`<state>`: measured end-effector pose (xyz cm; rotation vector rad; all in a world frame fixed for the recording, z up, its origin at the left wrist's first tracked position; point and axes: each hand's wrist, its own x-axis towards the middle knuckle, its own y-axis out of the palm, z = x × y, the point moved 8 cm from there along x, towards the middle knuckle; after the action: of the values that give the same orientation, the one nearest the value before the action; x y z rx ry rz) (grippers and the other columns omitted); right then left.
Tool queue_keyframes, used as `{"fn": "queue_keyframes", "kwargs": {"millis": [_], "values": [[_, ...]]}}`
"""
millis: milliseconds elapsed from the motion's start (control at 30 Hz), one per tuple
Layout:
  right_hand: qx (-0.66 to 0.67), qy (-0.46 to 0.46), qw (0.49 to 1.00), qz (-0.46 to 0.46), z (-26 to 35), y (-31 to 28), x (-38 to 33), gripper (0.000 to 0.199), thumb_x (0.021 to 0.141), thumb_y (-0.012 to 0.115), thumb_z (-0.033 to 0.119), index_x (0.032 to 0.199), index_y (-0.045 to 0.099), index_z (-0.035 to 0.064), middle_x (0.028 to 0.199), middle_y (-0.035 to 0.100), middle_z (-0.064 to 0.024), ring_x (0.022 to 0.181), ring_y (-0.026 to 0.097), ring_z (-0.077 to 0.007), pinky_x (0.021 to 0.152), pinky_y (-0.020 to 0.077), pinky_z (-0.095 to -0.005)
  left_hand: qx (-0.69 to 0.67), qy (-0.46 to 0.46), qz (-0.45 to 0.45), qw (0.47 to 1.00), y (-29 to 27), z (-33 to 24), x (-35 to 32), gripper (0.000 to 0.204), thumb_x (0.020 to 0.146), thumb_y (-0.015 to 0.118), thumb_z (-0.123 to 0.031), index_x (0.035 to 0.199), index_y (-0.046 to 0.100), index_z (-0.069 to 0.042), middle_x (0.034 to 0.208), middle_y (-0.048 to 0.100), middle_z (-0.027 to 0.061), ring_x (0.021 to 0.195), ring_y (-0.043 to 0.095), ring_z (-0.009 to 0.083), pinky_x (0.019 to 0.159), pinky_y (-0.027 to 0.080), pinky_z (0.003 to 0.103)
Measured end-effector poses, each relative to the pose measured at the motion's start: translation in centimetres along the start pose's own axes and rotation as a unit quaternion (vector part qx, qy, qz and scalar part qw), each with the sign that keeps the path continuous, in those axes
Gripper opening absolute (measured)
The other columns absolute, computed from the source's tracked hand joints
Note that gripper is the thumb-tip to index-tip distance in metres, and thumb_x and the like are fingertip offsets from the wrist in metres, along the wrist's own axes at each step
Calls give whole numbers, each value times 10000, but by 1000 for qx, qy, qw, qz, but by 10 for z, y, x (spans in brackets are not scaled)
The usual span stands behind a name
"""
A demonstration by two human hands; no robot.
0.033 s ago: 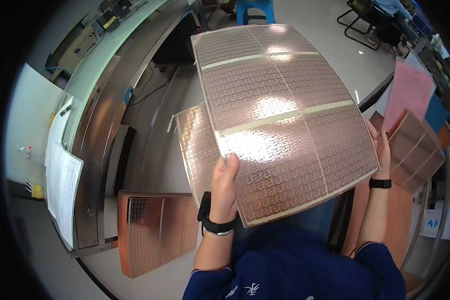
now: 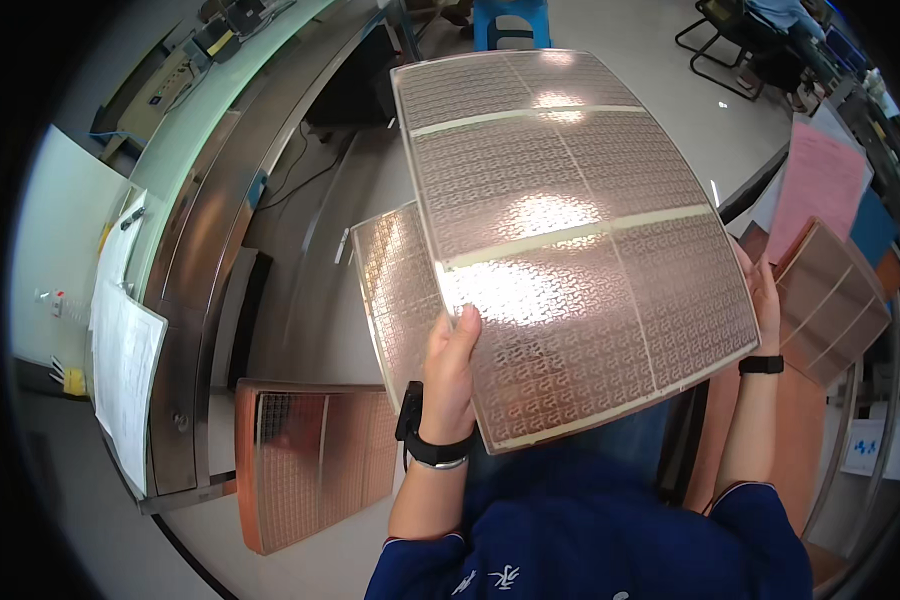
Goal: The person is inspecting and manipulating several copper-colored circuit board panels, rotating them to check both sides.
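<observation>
Both hands up, gripping one big copper sheet (image 2: 570, 250) mid-frame.
Left hand (image 2: 450, 370) pinches its lower edge, right hand (image 2: 765, 290) clasps the right edge; second sheet (image 2: 395, 290) sits behind.

The large thin copper-brown sheet (image 2: 570, 250) carries a dense grid of small repeating angular motifs, crossed by pale cream bands that split it into blocks, with white glare patches across its middle. A second copper-brown patterned sheet (image 2: 400, 290) behind it shows the same fine motif. The orange-copper stack of panels (image 2: 310, 465) on the grey worktop (image 2: 310, 300) has a finer mesh-like grid. A darker brown panel (image 2: 835, 300) bears pale diagonal lines; beside it lies a pink paper sheet (image 2: 820, 185). Both wrists wear black bands, the sleeves are navy blue.
</observation>
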<state>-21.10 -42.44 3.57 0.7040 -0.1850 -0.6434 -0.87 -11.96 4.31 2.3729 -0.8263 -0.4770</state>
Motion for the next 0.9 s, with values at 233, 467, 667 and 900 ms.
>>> {"fn": "queue_keyframes", "kwargs": {"millis": [233,467,667,900], "values": [[-129,4,990,62,-11,0,13,490,950,402,193,1359,275,-45,1329,426,-126,1164,468,-165,956,391,-276,76,-20,12,997,-1,2,3,383,942,467,-231,1234,453,16,1197,528,85,1103,475,147,956,337,293],[-81,-6,995,57,-12,15,8,477,938,407,122,1361,267,-51,1321,432,-126,1166,463,-148,980,364,-250,122,-19,-17,992,-14,1,8,359,926,506,-225,1199,488,7,1137,560,67,1055,491,126,925,356,281],[-75,-7,994,77,-12,27,7,476,938,406,121,1360,269,-53,1317,438,-122,1165,460,-146,963,364,-238,118,-4,-16,993,-32,4,13,342,908,545,-201,1175,511,10,1082,581,44,992,515,109,882,383,265],[-45,-6,997,69,-9,41,1,502,908,479,123,1336,298,-67,1272,469,-162,1105,517,-185,924,422,-291,130,4,-17,991,-42,4,15,371,911,530,-170,1209,473,43,1107,562,69,988,511,128,874,386,268]]}}
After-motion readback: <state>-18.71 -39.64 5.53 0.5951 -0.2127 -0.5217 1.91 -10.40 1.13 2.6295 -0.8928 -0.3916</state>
